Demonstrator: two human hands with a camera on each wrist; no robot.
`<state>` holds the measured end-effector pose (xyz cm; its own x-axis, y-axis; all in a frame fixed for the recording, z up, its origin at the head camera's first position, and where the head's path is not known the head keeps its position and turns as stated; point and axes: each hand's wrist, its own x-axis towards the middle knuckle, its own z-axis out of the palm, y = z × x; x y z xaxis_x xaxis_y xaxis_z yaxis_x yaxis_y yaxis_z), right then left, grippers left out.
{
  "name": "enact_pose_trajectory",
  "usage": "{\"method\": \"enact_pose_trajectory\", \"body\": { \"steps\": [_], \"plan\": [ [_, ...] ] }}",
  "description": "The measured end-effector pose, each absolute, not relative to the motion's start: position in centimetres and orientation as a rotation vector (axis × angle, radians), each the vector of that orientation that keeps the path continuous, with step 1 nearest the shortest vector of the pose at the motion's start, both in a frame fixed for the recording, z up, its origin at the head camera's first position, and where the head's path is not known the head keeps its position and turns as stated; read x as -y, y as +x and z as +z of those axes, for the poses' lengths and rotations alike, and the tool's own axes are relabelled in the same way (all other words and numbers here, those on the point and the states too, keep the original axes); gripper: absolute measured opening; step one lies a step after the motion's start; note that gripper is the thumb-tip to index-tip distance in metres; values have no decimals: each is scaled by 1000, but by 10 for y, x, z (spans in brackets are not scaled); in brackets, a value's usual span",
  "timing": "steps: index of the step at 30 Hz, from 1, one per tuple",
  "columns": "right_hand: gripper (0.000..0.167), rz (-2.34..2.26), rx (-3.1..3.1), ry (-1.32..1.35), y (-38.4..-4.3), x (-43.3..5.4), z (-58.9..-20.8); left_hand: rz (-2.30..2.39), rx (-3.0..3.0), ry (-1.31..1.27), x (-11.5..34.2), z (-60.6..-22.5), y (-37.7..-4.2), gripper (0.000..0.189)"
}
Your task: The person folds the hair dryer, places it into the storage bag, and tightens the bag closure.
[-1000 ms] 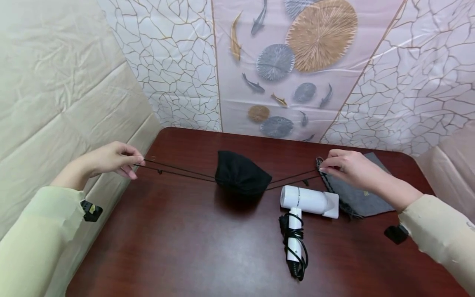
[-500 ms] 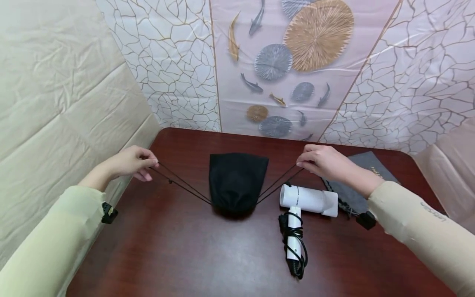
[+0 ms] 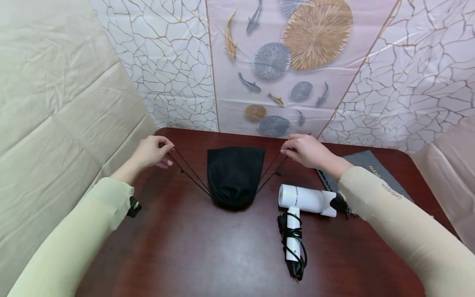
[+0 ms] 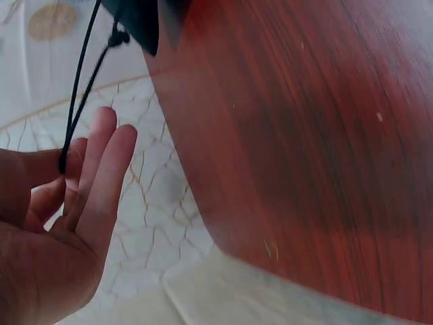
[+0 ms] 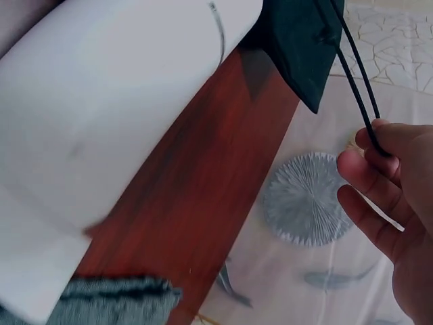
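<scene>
Left hand (image 3: 153,152) is at mid-left of the frame and right hand (image 3: 307,152) just right of centre, each with thumb and index finger pinched tight on its own bit of string. Left one's got the left cord loop (image 4: 96,78), right one's got the right cord loop (image 5: 354,88), and the left wrist view has two other fingers sticking out pretty loose. Both strings run fairly straight to a black pouch (image 3: 235,175) smack in the middle, its wider edge away from the person. Can't tell if it's touching the desk (image 3: 222,251) or not. Just right of it there's a white hair dryer (image 3: 306,199), black power cord (image 3: 294,233) wrapped round the handle, then a grey pouch (image 3: 371,161) partly behind the right arm.
</scene>
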<state>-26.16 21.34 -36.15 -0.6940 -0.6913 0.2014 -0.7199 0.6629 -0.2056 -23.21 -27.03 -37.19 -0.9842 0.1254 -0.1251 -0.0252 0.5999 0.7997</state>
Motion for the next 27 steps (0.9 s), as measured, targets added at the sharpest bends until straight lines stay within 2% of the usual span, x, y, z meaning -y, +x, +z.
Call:
{"method": "enact_pose_trajectory", "body": {
  "steps": [7,14,20,27],
  "plan": [
    [12,487,2781,1231,-273,-184,-374,1294,-2680,74,241,-384,-239,28],
    [16,537,2825,1248,-275,-169,-375,1097,-2785,226,220,-385,-240,26],
    [28,474,2924,1212,-266,-174,-367,851,-2880,424,209,-383,-239,25],
    [32,418,2953,1212,-241,-198,-361,671,-2882,647,194,-379,-229,28]
  ]
}}
